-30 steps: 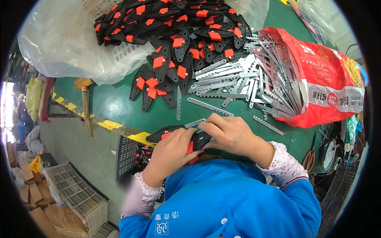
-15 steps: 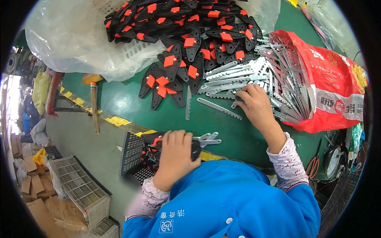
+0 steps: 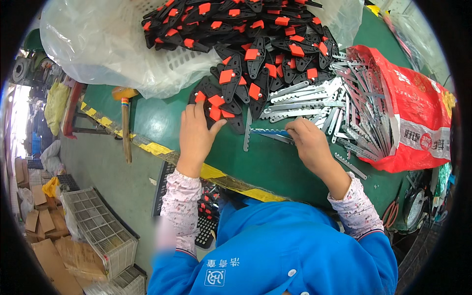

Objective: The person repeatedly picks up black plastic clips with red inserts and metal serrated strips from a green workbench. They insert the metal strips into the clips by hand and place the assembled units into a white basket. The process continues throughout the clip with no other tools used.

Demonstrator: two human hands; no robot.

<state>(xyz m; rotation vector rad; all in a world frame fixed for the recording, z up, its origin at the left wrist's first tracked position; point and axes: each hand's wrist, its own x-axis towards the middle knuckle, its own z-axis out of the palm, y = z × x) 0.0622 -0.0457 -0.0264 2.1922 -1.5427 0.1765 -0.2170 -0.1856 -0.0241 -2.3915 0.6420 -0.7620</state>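
My right hand point(image 3: 310, 147) pinches one end of a notched metal strip point(image 3: 265, 131) just above the green table. Another strip lies partly beneath it. With fingers stretched out and thumb apart, my left hand point(image 3: 195, 135) reaches the near left edge of a pile of black plastic pieces with red tabs point(image 3: 227, 77). Its fingertips touch a black piece there, partly hidden by the hand. Between my hands, a single notched strip point(image 3: 248, 130) lies on the table. A heap of metal strips point(image 3: 314, 101) spreads beyond my right hand, spilling from a red bag point(image 3: 410, 105).
A mallet point(image 3: 126, 123) lies across the table's yellow-and-black edge at left. Clear plastic sheeting point(image 3: 113, 54) lies by the pile. Below the edge, a dark basket point(image 3: 204, 231) holds black and red pieces. A loose strip point(image 3: 350, 166) and scissors point(image 3: 392, 212) are at right.
My left hand has let go of the black piece with metal strips near the basket and moved forward to the pile. My right hand has picked a strip and shifted slightly toward me.
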